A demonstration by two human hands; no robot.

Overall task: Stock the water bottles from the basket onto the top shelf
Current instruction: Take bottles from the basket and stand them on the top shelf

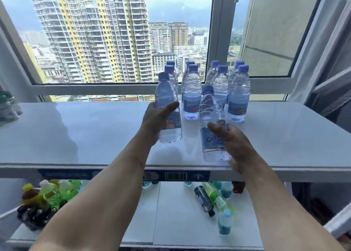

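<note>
Lower shelf, left end: I see a blurred cluster of yellow, green and dark drink bottles (pixel 43 197).
Top shelf: a glossy white shelf board (pixel 76 133) in front of a white-framed window (pixel 121 88); a barcode label strip (pixel 175 175) sits on its front edge.
Left hand: my left hand (pixel 154 120) grips a clear plastic water bottle with a blue cap (pixel 168 114), thumb across its front, fingers wrapped behind. I hold it near the shelf's middle, tilted slightly left; I cannot tell whether its base touches the board.
Stocked row: a group of clear blue-capped water bottles (pixel 220 87) stands upright towards the back edge, right of centre, just behind both held bottles.
Right hand: my right hand (pixel 230 142) grasps a second clear blue-capped water bottle with a blue label (pixel 212 129) round its lower half, close to the front edge, leaning a little left.
Lower shelf, right part: a dark bottle (pixel 204 200), a green bottle (pixel 216 196) and a teal bottle (pixel 225 222) lie or lean on the white board.
</note>
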